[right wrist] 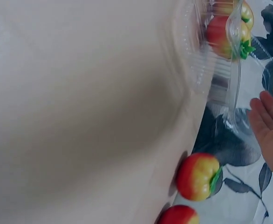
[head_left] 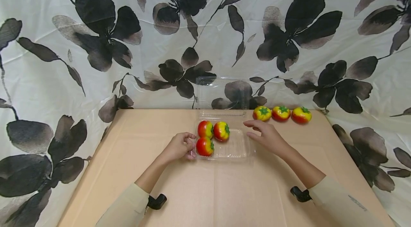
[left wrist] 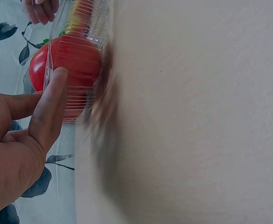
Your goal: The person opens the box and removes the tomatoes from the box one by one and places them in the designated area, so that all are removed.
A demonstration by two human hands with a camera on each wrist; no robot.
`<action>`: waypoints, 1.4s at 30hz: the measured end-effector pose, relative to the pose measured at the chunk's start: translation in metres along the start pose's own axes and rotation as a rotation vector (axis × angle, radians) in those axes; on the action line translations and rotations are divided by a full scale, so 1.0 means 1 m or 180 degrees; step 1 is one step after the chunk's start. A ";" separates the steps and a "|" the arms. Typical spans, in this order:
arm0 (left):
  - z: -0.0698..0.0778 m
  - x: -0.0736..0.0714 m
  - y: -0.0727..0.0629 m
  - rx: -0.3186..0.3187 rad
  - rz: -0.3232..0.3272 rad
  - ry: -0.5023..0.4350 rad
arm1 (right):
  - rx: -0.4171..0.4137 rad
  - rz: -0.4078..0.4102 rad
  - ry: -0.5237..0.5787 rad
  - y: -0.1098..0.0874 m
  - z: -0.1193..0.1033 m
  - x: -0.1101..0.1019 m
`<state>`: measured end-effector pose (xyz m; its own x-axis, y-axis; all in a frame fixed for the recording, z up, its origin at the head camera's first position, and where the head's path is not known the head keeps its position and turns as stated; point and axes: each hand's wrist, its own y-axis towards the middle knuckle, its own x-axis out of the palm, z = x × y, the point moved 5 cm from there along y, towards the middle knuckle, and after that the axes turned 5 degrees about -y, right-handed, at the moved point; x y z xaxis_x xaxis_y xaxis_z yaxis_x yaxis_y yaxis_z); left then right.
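A clear plastic clamshell container (head_left: 236, 145) lies on the table with its lid (head_left: 221, 93) raised at the back. Inside, on the left, sit three red-and-yellow, tomato-like fruits with green tops: a back-left one (head_left: 204, 129), a second (head_left: 221, 131) beside it, and a front-left one (head_left: 204, 146). My left hand (head_left: 180, 146) pinches the container's left rim between thumb and fingers, as the left wrist view shows. Over the container's right edge hovers my right hand (head_left: 264, 135), its fingers loosely extended and holding nothing; the right wrist view shows its palm (right wrist: 271, 140) apart from the rim.
Three more such fruits stand in a row at the table's back edge, right of the container: a left one (head_left: 262, 113), a middle one (head_left: 280, 113) and a right one (head_left: 301, 115). Behind the tan table (head_left: 192, 195) hangs a floral cloth (head_left: 231, 41).
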<state>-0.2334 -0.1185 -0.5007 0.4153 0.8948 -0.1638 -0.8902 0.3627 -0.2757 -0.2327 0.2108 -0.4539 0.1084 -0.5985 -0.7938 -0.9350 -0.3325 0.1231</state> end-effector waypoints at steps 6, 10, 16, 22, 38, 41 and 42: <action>-0.001 0.000 0.000 0.0001 0.0002 -0.0004 | -0.0102 -0.0281 0.0073 0.014 -0.009 0.013; 0.000 0.000 -0.001 0.0008 0.0015 -0.0004 | -0.0078 -0.0460 0.0122 0.024 -0.013 0.021; 0.001 0.001 0.000 0.0025 0.0002 -0.0007 | 0.0073 -0.0737 0.0305 0.036 -0.015 0.035; -0.002 0.000 0.000 0.0066 0.0002 0.0041 | 0.0281 -0.0943 0.0433 0.042 -0.013 0.046; -0.001 0.001 -0.002 0.0072 -0.0010 0.0062 | 0.0536 -0.1012 0.0472 0.051 -0.019 0.074; 0.000 0.000 -0.002 0.0064 0.0020 0.0083 | 0.0607 -0.0962 0.0448 0.053 -0.020 0.078; 0.000 0.000 -0.002 0.0077 0.0027 0.0096 | 0.0634 -0.0941 0.0452 0.053 -0.020 0.079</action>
<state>-0.2312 -0.1192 -0.5002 0.4129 0.8897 -0.1946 -0.8978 0.3617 -0.2514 -0.2672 0.1313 -0.4985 0.4157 -0.5977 -0.6855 -0.9022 -0.3660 -0.2280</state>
